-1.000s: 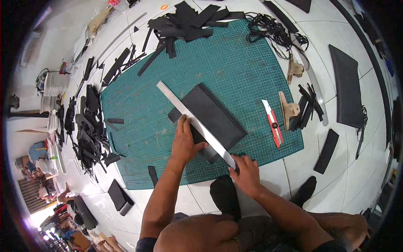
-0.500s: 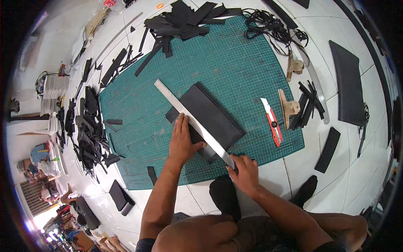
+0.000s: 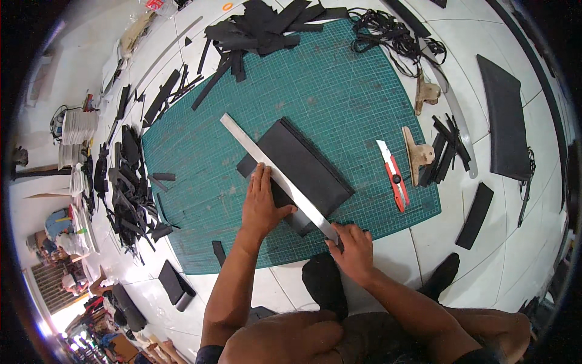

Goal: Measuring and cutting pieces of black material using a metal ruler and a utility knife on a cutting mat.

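Observation:
A silver metal ruler (image 3: 303, 204) lies slantwise across a neat stack of black sheets (image 3: 304, 161) on the green cutting mat (image 3: 200, 170). My left hand (image 3: 260, 206) rests with fingers stretched out at the ruler's edge, thumb spread over the black material on the near side. The ruler's near end is pinched between thumb and fingers of my right hand (image 3: 353, 250). Part of the black material is hidden under the ruler and my left hand. To the right, a red utility knife (image 3: 396, 178) lies on the mat with its blade out.
Black offcuts (image 3: 257, 27) pile up at the mat's far edge, with more strips (image 3: 128, 188) along the left. Tangled black cord (image 3: 388, 33), two large clips (image 3: 418, 156) and a black panel (image 3: 503, 118) lie to the right. My socked foot (image 3: 324, 282) is by the near edge.
Almost nothing differs. The view has shifted very slightly; both hands and the ruler keep their places on the stack.

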A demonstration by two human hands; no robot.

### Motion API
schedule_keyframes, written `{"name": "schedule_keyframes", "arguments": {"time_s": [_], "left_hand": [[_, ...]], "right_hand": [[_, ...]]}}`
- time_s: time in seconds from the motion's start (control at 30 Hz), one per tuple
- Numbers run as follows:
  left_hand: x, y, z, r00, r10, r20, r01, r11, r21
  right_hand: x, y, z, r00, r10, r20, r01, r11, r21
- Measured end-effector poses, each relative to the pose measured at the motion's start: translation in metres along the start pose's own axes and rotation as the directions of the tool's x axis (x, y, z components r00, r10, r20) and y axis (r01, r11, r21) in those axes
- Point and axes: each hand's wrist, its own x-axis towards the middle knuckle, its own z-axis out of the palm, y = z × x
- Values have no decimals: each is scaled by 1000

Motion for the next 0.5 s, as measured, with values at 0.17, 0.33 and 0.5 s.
{"name": "schedule_keyframes", "arguments": {"time_s": [0.17,0.33,0.5], "left_hand": [[0,-2,2,1000,18,-14,-18,1000,3],[1,-3,2,999,28,-16,-28,1000,13],[3,-2,2,1000,10,-3,-10,999,32]], "right_hand": [[-1,1,2,1000,-7,-16,8,1000,4],[0,1,2,1000,-15,-28,14,1000,-8],[0,0,-1,1000,-2,-4,2,1000,8]]}}
